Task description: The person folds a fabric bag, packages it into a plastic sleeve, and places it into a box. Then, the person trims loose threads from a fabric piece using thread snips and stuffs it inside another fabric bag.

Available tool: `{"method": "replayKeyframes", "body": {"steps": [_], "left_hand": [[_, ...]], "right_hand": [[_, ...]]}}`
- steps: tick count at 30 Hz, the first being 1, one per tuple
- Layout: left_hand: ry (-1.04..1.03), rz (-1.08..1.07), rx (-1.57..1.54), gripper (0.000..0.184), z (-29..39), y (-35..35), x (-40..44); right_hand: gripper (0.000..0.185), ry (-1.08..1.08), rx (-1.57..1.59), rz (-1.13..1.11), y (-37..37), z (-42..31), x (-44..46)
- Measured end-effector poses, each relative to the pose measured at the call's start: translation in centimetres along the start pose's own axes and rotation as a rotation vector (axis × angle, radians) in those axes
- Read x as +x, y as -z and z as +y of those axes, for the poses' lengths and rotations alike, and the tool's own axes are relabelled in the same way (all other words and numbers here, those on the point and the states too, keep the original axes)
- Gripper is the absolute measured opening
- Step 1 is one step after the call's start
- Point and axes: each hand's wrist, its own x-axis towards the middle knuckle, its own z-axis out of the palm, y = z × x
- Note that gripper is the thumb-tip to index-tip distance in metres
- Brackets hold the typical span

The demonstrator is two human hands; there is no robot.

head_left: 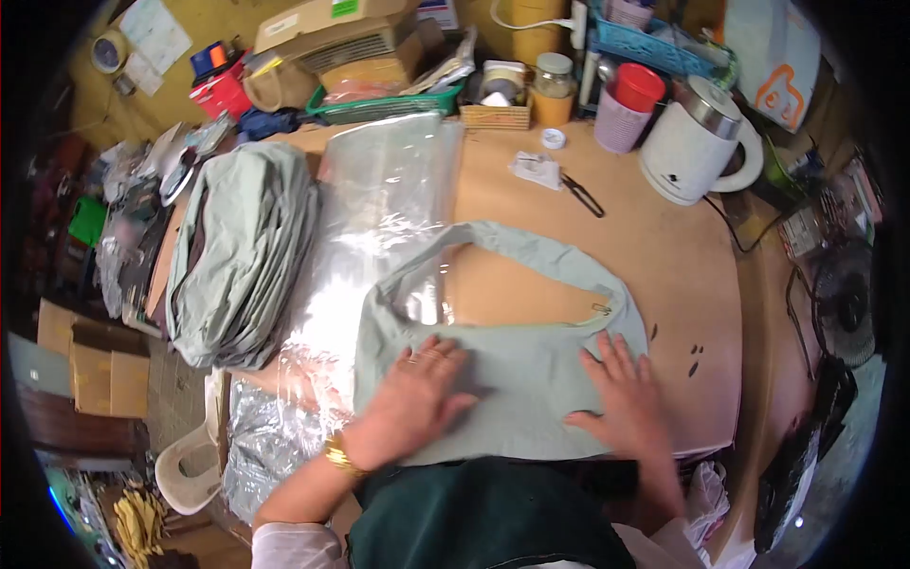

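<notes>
A pale grey-green fabric shoulder bag (512, 389) lies flat at the near edge of the table, its wide strap looping away from me. On the bag's left part rests my left hand (417, 394), fingers stretched out. My right hand (621, 398) lies on the right part, fingers spread, just below a small metal zipper pull (601, 309). Neither hand grips anything. Left of the bag, clear plastic sleeves (379, 209) are spread out, partly under the strap. Beyond them sits a thick stack of similar grey-green bags (248, 251).
Thread snips (582, 195) lie beside a small white packet (536, 171) on the brown table (682, 275). A white kettle (690, 142), a lilac cup (621, 119), a jar (553, 87) and a green basket (384, 104) line the back. A fan (842, 294) is at right.
</notes>
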Motion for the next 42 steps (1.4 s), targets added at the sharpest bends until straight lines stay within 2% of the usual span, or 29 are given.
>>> {"method": "replayKeyframes", "body": {"steps": [1, 2, 3, 5, 7, 8, 10, 11, 12, 13, 14, 15, 16, 17, 18, 20, 22, 24, 26, 27, 29, 30, 32, 33, 37, 39, 40, 42], "left_hand": [[0.032, -0.048, 0.133, 0.067, 0.5, -1.8, -0.4], [0.067, -0.037, 0.129, 0.067, 0.3, -3.2, -0.5], [0.058, 0.002, 0.184, 0.07, 0.0, -4.4, -0.6], [0.064, 0.047, 0.238, 0.073, -0.3, -5.8, -0.7], [0.038, 0.09, 0.205, 0.076, -0.5, -6.2, -0.7], [0.046, 0.094, 0.203, 0.076, -0.5, -6.2, -0.8], [0.039, 0.097, 0.205, 0.074, -0.6, -6.3, -0.8], [0.045, 0.101, 0.202, 0.074, -0.6, -6.3, -0.8], [0.036, 0.103, 0.178, 0.074, -0.6, -6.3, -0.9], [0.026, 0.103, 0.156, 0.074, -0.7, -6.3, -1.0], [0.031, 0.103, 0.151, 0.074, -0.8, -6.1, -1.0], [0.025, 0.107, 0.147, 0.073, -0.8, -6.1, -1.0], [0.017, 0.112, 0.14, 0.073, -0.9, -6.0, -1.1], [0.018, 0.115, 0.129, 0.073, -1.0, -6.0, -1.1], [0.019, 0.121, 0.122, 0.073, -1.1, -6.1, -1.1], [0.013, 0.123, 0.096, 0.073, -1.1, -6.2, -1.1], [0.015, 0.123, 0.101, 0.074, -1.2, -6.1, -1.1], [0.011, 0.115, 0.106, 0.073, -1.2, -6.0, -1.2], [0.01, 0.114, 0.116, 0.073, -1.2, -6.1, -1.0], [0.014, 0.126, 0.11, 0.074, -1.2, -6.3, -1.0], [0.001, 0.119, 0.101, 0.076, -1.5, -6.6, -0.8], [-0.013, 0.15, 0.108, 0.077, -1.9, -6.8, -0.5], [-0.082, 0.169, 0.16, 0.08, -3.0, -6.7, 0.6], [-0.137, 0.172, 0.214, 0.082, -4.1, -6.3, 0.8], [-0.29, 0.109, 0.023, 0.078, -4.6, -1.2, -1.1], [-0.373, -0.059, 0.071, 0.069, -3.3, -0.3, -3.6], [-0.377, -0.061, 0.067, 0.069, -3.2, -0.1, -4.5], [-0.339, -0.095, 0.104, 0.047, -3.6, 0.3, -5.8]], "right_hand": [[0.074, 0.013, 0.1, -0.094, 1.3, 0.9, 0.8], [0.065, 0.028, 0.195, -0.195, 2.8, 0.8, 2.1], [0.055, 0.038, 0.219, -0.06, 5.3, -2.3, 3.8], [0.057, 0.398, 0.152, 0.316, 5.6, -5.8, 8.0], [0.062, 0.592, 0.073, 0.428, 4.9, -9.8, 12.6], [0.052, 0.693, 0.076, 0.478, 3.3, -11.3, 15.2], [0.029, 0.798, -0.028, 0.306, 0.1, -13.0, 21.5], [0.016, 0.793, -0.132, 0.084, -0.9, -13.6, 24.3], [0.016, 0.799, -0.133, 0.078, -1.8, -14.1, 26.2], [0.007, 0.861, -0.089, 0.198, -2.4, -14.7, 27.5], [0.008, 0.92, -0.042, 0.319, -3.0, -14.9, 28.3], [0.008, 0.923, -0.042, 0.31, -3.2, -15.2, 28.2], [0.007, 0.831, -0.095, 0.224, -3.2, -15.2, 28.0], [0.013, 0.737, -0.15, 0.14, -3.2, -15.0, 27.8], [0.013, 0.735, -0.158, 0.13, -2.8, -14.8, 27.1], [0.035, 0.615, 0.028, 0.615, -1.2, -14.4, 23.6], [0.058, 0.472, 0.06, 0.341, 1.2, -14.1, 16.8], [0.059, 0.427, -0.119, 0.194, 0.9, -12.9, 9.4], [0.062, 0.151, -0.116, -0.034, 1.3, -12.2, 3.7], [0.062, 0.143, -0.118, -0.037, 0.8, -10.7, 2.2], [0.063, -0.218, -0.239, -0.067, -1.4, -6.1, -0.2], [0.063, -0.246, -0.235, -0.079, -2.5, -4.0, -0.6], [0.062, -0.143, -0.063, -0.003, -3.9, -0.3, -1.0], [0.06, -0.145, -0.009, -0.033, -3.5, 0.1, -0.9], [0.053, -0.169, 0.074, -0.135, -2.7, 1.3, 0.1], [0.055, -0.176, 0.112, -0.167, -2.2, 1.8, 0.1], [0.056, -0.159, 0.153, -0.195, -2.0, 1.9, 0.2], [0.058, -0.175, 0.141, -0.203, -1.5, 1.7, 0.5]]}}
